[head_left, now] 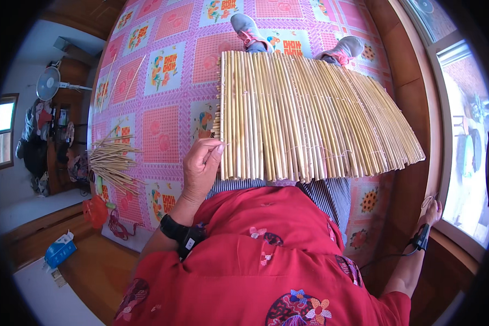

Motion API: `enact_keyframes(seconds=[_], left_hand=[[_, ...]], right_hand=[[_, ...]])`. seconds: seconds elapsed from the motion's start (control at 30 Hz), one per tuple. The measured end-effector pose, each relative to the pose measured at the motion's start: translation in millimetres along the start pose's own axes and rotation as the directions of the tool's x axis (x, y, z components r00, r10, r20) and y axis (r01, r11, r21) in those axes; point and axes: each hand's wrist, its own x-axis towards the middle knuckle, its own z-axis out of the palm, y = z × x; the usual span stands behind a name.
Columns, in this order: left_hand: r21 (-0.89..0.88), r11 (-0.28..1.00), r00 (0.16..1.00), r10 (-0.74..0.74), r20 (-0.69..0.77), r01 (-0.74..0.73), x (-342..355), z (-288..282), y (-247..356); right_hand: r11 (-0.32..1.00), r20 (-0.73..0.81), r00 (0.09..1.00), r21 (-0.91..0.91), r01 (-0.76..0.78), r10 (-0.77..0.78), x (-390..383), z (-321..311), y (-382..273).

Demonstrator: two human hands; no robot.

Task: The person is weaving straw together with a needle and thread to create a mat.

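Observation:
A mat of straw-coloured stalks, tied side by side with thread, lies across my outstretched legs. My left hand is at its left edge, with thumb and forefinger pinched on the outermost stalk a little above its near end. Off to the far right, by the window, my right hand is closed, its fingers together. A thin pale thread loops out beside those fingers. Small stalk ends poke out along the mat's left edge.
Loose stalks lie in a bundle at the left edge of the pink patterned cover. A red plastic bag and a blue box are lower left. A fan stands beyond. The window frame borders the right.

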Motion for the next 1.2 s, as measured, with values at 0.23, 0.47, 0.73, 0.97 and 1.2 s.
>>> enact_keyframes(seconds=[0.23, 0.47, 0.73, 0.97, 1.2], left_hand=[[-0.068, 0.993, 0.995, -0.099, 0.029, 0.101, -2, -2, -3], [0.116, 0.988, 0.995, 0.1, -0.016, -0.098, -10, -6, 11], [0.084, 0.969, 0.97, 0.238, -0.052, -0.234, -9, 0, -10], [0.032, 0.984, 0.984, 0.176, 0.011, -0.177, -2, -4, -16], [0.074, 0.995, 0.995, 0.068, 0.069, -0.073, 19, -8, -32]], right_hand=[[0.979, 0.826, 0.526, 0.169, 0.115, -0.204, -311, 213, -198], [0.952, 0.931, -0.281, 0.276, 0.131, -0.232, -499, 310, -207], [0.91, 0.911, -0.293, 0.357, 0.209, -0.29, -533, 323, -186], [0.828, 0.939, -0.18, 0.343, 0.443, -0.292, -541, 336, -182], [0.971, 0.994, -0.002, -0.109, -0.211, 0.111, -530, 343, -179]])
